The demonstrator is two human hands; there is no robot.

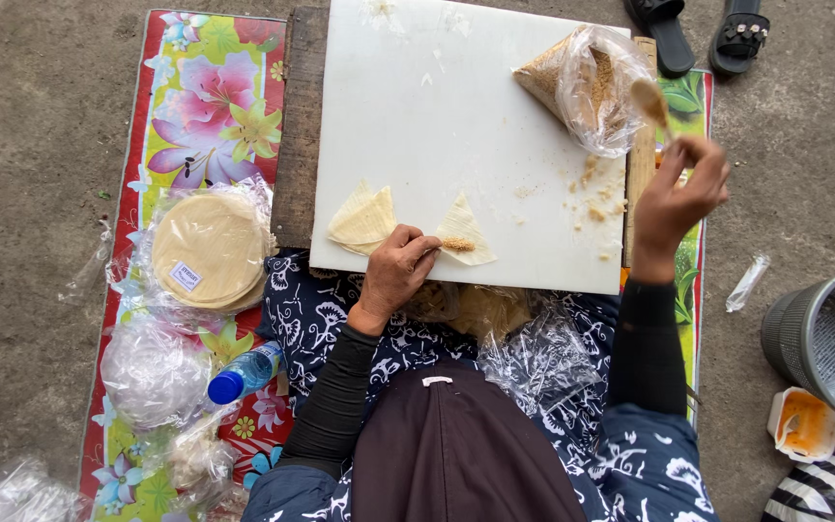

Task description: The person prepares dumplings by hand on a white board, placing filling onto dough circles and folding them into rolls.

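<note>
Head view, looking straight down at a seated person's lap and a white board [437, 126] laid over a dark wooden plank [298, 126].

Left hand [393, 275], at about 6 o'clock on the board's near edge: fingers curled down, fingertips pinning a triangular folded wrapper [466, 227]. A small line of brown filling [457, 246] lies on that wrapper, right at the fingertips. A second folded wrapper [363, 218] lies just beside the hand, at its 11 o'clock, apart from the first.

Right hand [678, 198], at 3 o'clock off the board's right edge: raised, fingers pinched narrow around the handle of a wooden spoon [649, 100]. The spoon's bowl points to 12 o'clock and sits against a clear plastic bag of brown crumbly filling [582, 87], which lies on the board's far right corner, at about 1 o'clock.

Crumbs [593, 198] are scattered on the board between bag and right hand.

Surroundings: a floral mat [205, 97] at 9 o'clock carries a bagged stack of round wrappers [208, 248], crumpled plastic bags [152, 372] and a water bottle with blue cap [244, 374]. More loose plastic [538, 353] rests on the lap. Sandals [703, 34] at 1 o'clock on the concrete; a grey bin [828, 333] and a small tub with orange contents [804, 423] at 4 o'clock.
</note>
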